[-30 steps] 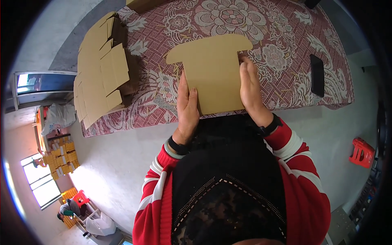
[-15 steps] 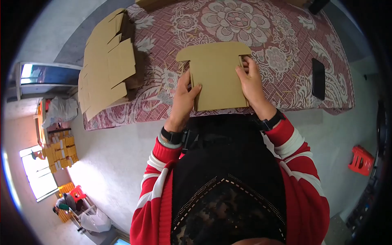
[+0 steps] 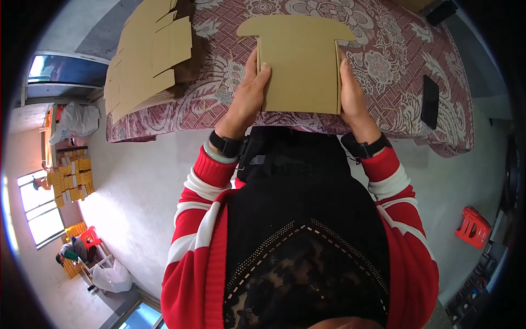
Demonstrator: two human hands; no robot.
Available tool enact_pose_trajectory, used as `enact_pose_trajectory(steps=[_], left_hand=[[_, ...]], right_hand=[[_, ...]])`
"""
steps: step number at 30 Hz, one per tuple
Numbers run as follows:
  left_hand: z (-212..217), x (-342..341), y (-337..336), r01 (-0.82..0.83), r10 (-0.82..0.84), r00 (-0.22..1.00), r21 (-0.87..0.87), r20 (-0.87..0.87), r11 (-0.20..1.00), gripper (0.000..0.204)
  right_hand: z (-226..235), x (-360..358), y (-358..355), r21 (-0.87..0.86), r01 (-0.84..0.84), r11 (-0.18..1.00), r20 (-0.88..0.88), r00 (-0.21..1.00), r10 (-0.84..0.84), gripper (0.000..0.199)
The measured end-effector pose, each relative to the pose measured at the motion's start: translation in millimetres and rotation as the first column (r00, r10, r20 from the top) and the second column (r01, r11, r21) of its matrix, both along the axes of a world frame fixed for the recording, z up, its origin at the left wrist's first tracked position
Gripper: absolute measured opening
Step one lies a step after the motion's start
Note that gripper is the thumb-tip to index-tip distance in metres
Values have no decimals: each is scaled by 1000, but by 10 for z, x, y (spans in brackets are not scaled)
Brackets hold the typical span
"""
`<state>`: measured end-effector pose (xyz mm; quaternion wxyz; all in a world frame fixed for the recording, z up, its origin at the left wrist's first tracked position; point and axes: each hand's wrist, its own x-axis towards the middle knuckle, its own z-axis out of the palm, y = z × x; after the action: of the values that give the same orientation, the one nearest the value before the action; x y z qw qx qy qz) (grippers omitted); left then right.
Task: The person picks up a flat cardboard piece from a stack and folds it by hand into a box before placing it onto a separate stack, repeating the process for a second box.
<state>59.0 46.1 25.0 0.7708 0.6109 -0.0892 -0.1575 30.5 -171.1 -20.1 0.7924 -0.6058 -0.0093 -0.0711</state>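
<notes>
At the near edge of the tabletop (image 3: 383,82), the left hand (image 3: 250,98) has its fingers clamped on one side of a cardboard box (image 3: 300,71), thumb over the rim; the right hand's (image 3: 355,98) fingers press the opposite side. Half a second ago the right thumb lay on the top panel; now it rests along the edge, and the box's winged flap looks wider. A black phone (image 3: 430,101) lies toward the tabletop's right end, stacked cardboard blanks (image 3: 148,60) toward its left.

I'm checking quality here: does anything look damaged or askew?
Nothing looks damaged: the cardboard piece between the left hand and right hand shows no visible tear. Only the cardboard stack at left looks slightly untidy, its edges staggered.
</notes>
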Motion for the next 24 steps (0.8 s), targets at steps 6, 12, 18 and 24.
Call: enact_pose_trajectory(steps=[6, 12, 18, 24], left_hand=[[-266, -89, -35, -120, 122, 984, -23, 129, 993, 53], [-241, -140, 18, -150, 130, 970, 86, 208, 985, 52], [-196, -148, 20, -202, 185, 968, 93, 167, 975, 51], [-209, -190, 37, -202, 143, 929, 143, 341, 969, 51]], right_hand=[[-50, -63, 120, -66, 101, 993, 27, 995, -99, 59], [115, -185, 121, 51, 6, 999, -189, 982, 3, 62], [140, -253, 204, 54, 62, 997, -208, 977, -50, 63], [-85, -308, 113, -200, 67, 978, -93, 992, -87, 64]])
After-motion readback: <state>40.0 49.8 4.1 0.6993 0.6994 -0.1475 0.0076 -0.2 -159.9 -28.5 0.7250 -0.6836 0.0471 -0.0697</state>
